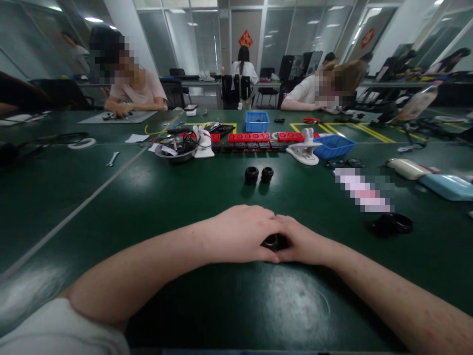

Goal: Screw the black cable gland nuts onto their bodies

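We kept one landmark, the red power strip [249, 137] that ran across the green bench [185, 197]. On our side of it, well apart from it, we held a black round piece [272, 241] between our two bare hands, low over the bench. The left hand [240, 234] curved over the piece from its left and the right hand [305, 240] from its right, and the two met on the piece's far side. The fingers of both were bent around it, with the thumbs coming together on our side. Most of the piece was covered, and we could not tell how tightly either hand gripped it.

Between our hands and the power strip, a black ring [251, 177] stood just beside a second black ring [266, 176]. At the strip's left were a white clip [204, 145] and a metal bowl [175, 159] full of odds and ends; farther left lay a wrench [113, 159]. A blue basket [257, 122] stood behind the strip. At its right end we saw another white clip [305, 150] and a blue tray [334, 147], with eyeglasses [344, 163] nearer us. Beyond the strip, a person in a pale shirt [138, 91] sat to its left and a person in white [305, 91] leaned down to its right.
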`<state>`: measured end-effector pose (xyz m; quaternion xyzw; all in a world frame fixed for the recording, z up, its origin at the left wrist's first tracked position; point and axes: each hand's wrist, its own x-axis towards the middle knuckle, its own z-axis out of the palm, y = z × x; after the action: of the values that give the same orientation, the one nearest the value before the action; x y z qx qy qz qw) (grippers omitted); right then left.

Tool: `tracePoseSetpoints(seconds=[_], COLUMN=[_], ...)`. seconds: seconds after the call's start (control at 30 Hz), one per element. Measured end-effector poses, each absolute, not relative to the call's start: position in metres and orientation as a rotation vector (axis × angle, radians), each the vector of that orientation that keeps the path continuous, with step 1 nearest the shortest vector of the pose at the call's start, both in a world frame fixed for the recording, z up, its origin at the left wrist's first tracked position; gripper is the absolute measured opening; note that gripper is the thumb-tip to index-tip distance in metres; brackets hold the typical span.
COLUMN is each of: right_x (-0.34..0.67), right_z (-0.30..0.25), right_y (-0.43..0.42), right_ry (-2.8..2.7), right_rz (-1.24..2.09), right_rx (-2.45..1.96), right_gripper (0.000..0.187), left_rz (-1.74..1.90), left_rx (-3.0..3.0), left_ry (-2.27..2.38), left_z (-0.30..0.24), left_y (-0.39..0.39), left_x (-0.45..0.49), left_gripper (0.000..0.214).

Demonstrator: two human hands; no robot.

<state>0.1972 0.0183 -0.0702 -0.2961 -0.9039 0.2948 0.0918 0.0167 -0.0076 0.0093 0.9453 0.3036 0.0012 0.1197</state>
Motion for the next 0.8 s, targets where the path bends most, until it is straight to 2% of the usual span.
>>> tracePoseSetpoints(seconds=[0.13,0.37,0.8], right_x=[0.197,0.197,0.196], right_z=[-0.068,-0.064,-0.065], right_y=[0.018,0.017,0.018], right_ry=[-2.733,-2.735,-2.698], right_rz=[0.811,0.824,0.814], right_rx=[-0.879,-0.869,-0.837], right_gripper=[0.038,0.036,0.043], left_rz=[-0.045,-0.115,-0.221], left_rx=[2.736,2.685,2.685], left_ry=[0.797,0.781,1.332], left_z=[0.005,0.005,-0.003], left_y=[-0.003,0.002,-0.004], left_x=[0.016,0.017,0.04], left_gripper=[0.027,0.027,0.045])
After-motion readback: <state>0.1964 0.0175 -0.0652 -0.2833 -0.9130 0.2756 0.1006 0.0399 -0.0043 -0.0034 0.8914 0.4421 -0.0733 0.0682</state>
